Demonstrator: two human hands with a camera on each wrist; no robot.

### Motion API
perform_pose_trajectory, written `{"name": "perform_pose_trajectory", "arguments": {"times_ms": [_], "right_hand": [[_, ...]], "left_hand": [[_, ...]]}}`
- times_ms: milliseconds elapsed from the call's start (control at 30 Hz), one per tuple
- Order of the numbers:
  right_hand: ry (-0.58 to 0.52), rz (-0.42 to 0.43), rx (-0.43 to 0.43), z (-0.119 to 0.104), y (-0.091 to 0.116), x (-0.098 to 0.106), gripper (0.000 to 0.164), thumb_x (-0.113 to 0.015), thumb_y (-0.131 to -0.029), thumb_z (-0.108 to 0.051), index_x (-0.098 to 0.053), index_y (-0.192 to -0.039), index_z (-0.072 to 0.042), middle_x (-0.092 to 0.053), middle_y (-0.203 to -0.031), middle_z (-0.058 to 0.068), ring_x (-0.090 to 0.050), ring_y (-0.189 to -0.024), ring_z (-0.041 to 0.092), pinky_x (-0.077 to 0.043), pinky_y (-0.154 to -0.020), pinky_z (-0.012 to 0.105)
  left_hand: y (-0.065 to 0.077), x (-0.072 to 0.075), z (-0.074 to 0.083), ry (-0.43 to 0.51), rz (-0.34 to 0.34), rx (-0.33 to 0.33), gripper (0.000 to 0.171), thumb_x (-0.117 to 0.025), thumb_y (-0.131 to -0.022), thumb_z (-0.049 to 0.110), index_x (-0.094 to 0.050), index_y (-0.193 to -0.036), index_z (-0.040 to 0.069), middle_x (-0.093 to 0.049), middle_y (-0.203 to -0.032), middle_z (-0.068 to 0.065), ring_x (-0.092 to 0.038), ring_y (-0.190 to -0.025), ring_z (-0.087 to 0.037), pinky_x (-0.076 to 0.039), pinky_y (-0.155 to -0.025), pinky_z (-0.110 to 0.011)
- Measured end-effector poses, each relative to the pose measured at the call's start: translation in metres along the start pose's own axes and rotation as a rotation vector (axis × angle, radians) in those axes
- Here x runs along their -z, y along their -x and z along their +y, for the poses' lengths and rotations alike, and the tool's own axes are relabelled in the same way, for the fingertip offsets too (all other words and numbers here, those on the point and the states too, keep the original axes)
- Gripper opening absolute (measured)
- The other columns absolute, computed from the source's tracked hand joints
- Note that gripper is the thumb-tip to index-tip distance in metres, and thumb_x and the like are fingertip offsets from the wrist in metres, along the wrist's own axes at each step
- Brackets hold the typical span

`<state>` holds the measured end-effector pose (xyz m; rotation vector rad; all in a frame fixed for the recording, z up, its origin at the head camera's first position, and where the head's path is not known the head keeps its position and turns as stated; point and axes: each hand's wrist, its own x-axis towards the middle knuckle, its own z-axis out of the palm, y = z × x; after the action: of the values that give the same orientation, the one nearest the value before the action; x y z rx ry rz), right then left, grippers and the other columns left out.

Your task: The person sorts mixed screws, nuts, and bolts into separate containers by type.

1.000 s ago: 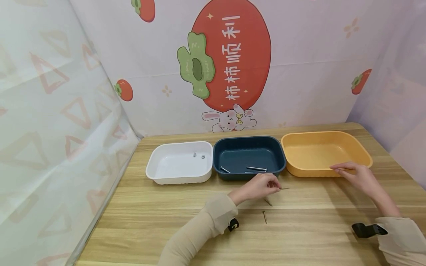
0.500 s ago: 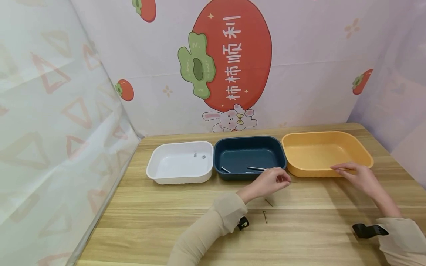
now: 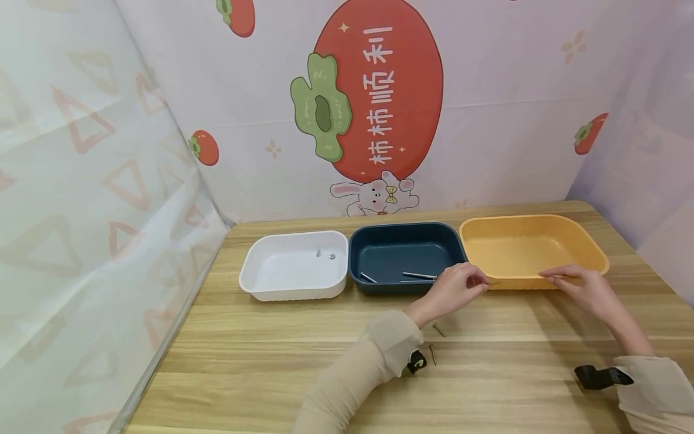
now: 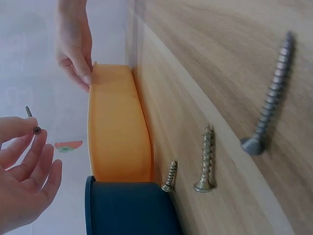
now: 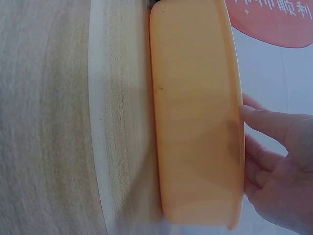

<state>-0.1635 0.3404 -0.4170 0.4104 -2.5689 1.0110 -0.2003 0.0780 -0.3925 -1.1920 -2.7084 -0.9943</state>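
The left hand point(image 3: 455, 288) pinches a small, slim metal screw point(image 4: 29, 112) between thumb and finger, raised by the near left edge of the rounded rectangular orange plastic tray point(image 3: 520, 284), probably to clear its rim. The right hand point(image 3: 588, 293) grips that tray's near rim, thumb outside and fingers partly hidden inside, perhaps to steady it. Three threaded metal screws point(image 4: 206, 161) lie loose on the pale wood-grain tabletop point(image 3: 509, 380), within easy reach.
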Motion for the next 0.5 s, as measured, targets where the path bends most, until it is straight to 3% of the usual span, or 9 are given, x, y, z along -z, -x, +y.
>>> {"name": "perform_pose_trajectory", "arguments": {"times_ms": [233, 500], "right_hand": [[-0.003, 0.007, 0.002, 0.0, 0.0, 0.0, 0.012, -0.059, -0.081, 0.001, -0.065, -0.091, 0.002, -0.045, -0.09, -0.039, -0.035, -0.087, -0.027, -0.026, -0.069, -0.001], [-0.001, 0.01, 0.003, 0.001, 0.0, 0.0, 0.012, -0.06, -0.081, 0.001, -0.065, -0.091, 0.002, -0.046, -0.09, -0.038, -0.036, -0.087, -0.027, -0.027, -0.069, -0.001]], "left_hand": [[-0.01, -0.004, 0.003, 0.003, 0.049, 0.057, 0.01, -0.057, -0.086, 0.018, -0.066, -0.09, 0.016, -0.054, -0.079, 0.011, -0.044, -0.073, 0.003, -0.031, -0.062, -0.003], [-0.021, -0.011, 0.002, -0.047, 0.089, 0.078, 0.01, -0.059, -0.085, 0.019, -0.067, -0.09, 0.017, -0.055, -0.08, 0.011, -0.046, -0.074, 0.001, -0.029, -0.061, -0.002]]}}
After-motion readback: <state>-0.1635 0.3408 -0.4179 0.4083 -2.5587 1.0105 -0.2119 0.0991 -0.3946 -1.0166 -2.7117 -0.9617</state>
